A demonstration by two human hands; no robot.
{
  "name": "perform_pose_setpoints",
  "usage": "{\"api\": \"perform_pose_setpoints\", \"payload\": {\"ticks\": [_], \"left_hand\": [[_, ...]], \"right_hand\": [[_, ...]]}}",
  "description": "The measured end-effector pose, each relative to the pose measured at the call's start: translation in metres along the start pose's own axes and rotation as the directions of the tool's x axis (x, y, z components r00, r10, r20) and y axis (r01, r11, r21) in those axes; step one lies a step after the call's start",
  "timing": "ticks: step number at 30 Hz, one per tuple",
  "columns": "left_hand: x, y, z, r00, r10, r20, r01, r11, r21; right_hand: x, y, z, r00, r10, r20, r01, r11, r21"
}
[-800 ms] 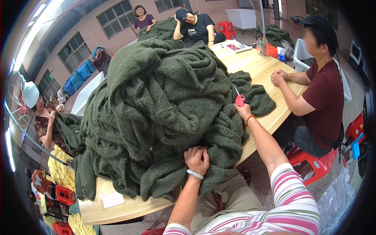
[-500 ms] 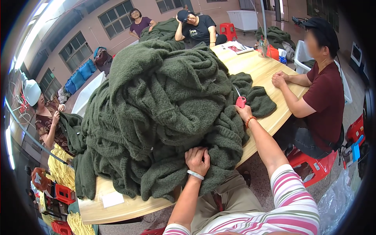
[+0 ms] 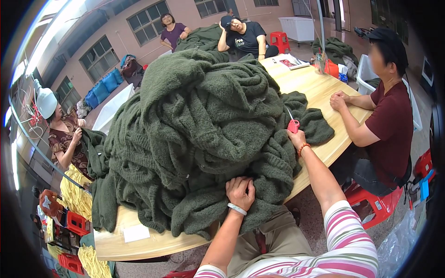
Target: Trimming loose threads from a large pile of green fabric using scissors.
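Note:
A big heap of dark green knitted garments covers much of the wooden table in front of me. My left hand rests on the near side of the heap, fingers curled and pressed into a green knitted garment. Their tips are partly sunk in the cloth. At the heap's right side, my right hand is closed around a red-handled tool with a thin, pointed metal tip aimed away from me. Its exact kind is unclear. Beside that tool, a green sleeve-like piece lies on the table.
The wooden table shows bare to the right of the heap. A person in maroon sits there with hands together. Others sit behind and at left, one handling green knit. A lamp, red stools and yellow cloth surround the table.
The whole view has shifted slightly, so everything sits a little farther right. My hands keep nearly the same places on the heap. At the back, the person in purple has lifted their head.

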State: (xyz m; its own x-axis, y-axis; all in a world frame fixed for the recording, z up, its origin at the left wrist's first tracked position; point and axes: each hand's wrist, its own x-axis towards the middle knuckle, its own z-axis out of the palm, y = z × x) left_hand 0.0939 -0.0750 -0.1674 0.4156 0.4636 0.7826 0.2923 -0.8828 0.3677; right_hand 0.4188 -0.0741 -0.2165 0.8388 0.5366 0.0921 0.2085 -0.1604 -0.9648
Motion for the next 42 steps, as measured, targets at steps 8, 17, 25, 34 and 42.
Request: {"api": "perform_pose_setpoints", "payload": {"ticks": [8, 17, 25, 34, 42], "left_hand": [[-0.002, -0.001, 0.004, 1.0, -0.004, 0.009, 0.004, 1.0, 0.002], [0.001, 0.003, 0.004, 1.0, 0.006, -0.002, -0.006, 1.0, 0.006], [0.005, 0.0, -0.001, 1.0, 0.007, 0.001, -0.007, 1.0, 0.009], [-0.002, -0.002, 0.008, 0.999, 0.005, -0.048, -0.008, 0.999, -0.053], [-0.001, -0.001, 0.003, 1.0, 0.004, -0.024, -0.004, 1.0, -0.01]], "right_hand": [[0.001, 0.004, -0.002, 1.0, -0.004, -0.004, 0.004, 1.0, -0.016], [0.002, 0.002, -0.005, 0.998, -0.057, -0.016, 0.056, 0.997, -0.043], [0.01, 0.003, 0.003, 0.999, -0.044, -0.014, 0.043, 0.998, -0.036], [0.012, 0.02, -0.003, 0.999, 0.005, -0.036, -0.007, 0.998, -0.057], [0.009, 0.015, 0.001, 1.0, 0.001, -0.031, 0.0, 1.0, 0.024]]}}
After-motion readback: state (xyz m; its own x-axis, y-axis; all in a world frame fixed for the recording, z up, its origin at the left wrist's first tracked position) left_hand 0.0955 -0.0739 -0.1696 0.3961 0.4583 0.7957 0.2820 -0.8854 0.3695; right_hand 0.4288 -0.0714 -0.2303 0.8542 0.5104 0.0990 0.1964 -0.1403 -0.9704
